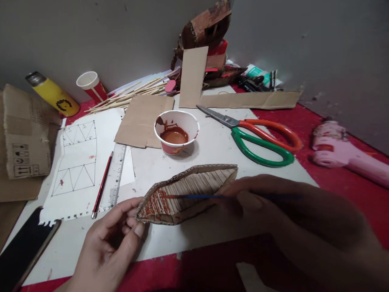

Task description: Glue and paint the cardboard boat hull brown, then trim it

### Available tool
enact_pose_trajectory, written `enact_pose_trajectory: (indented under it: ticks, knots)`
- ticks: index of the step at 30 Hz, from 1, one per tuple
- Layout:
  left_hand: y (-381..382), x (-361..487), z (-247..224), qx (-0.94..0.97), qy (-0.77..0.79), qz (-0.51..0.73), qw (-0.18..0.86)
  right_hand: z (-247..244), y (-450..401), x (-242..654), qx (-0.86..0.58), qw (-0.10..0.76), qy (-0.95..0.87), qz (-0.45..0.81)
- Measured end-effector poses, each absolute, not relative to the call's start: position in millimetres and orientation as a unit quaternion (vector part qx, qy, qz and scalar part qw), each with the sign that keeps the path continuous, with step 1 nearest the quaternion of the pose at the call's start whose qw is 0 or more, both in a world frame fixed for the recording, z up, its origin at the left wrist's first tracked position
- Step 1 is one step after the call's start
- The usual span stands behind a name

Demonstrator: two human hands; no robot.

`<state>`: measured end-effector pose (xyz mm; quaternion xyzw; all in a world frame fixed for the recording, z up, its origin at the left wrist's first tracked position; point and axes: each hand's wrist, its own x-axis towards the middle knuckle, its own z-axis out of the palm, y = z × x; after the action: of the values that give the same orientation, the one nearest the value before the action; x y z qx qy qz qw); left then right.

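A small cardboard boat (pixel 194 184) with a ribbed inside is held above the white board. My left hand (pixel 112 239) pinches its pointed left end between thumb and fingers. In my right hand (pixel 273 211) is a thin blue paintbrush (pixel 194 196), its tip on the boat's inside. Wet reddish-brown paint (pixel 154 202) covers the ribs at the left end; the ribs further right are bare brown. Just behind the boat stands a paper cup (pixel 178 148) with reddish-brown paint in the bottom and smears on its inner wall.
Scissors (pixel 258 138) with orange and green handles lie right of the cup, a pink glue gun (pixel 337 150) beyond. At left are a pencil (pixel 102 184), ruler (pixel 118 174), drawing sheet (pixel 80 158) and yellow bottle (pixel 54 95). Wooden sticks (pixel 136 93), cardboard pieces (pixel 141 119) and model boats (pixel 209 26) sit behind.
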<state>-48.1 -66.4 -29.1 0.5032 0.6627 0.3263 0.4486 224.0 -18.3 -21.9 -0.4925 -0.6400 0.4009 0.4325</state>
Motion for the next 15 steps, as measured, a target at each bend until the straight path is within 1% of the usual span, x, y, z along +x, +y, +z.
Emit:
enact_pose_trajectory:
  ticks: [8,15]
  knots:
    - [-67,-49,-28,0.52,0.652,0.322,0.448,-20,-16,229,-0.486,0.396,-0.68,0.38]
    - [-67,-50,-29,0.527,0.655,0.319,0.437,-21,-18,233,-0.479,0.421,-0.697,0.328]
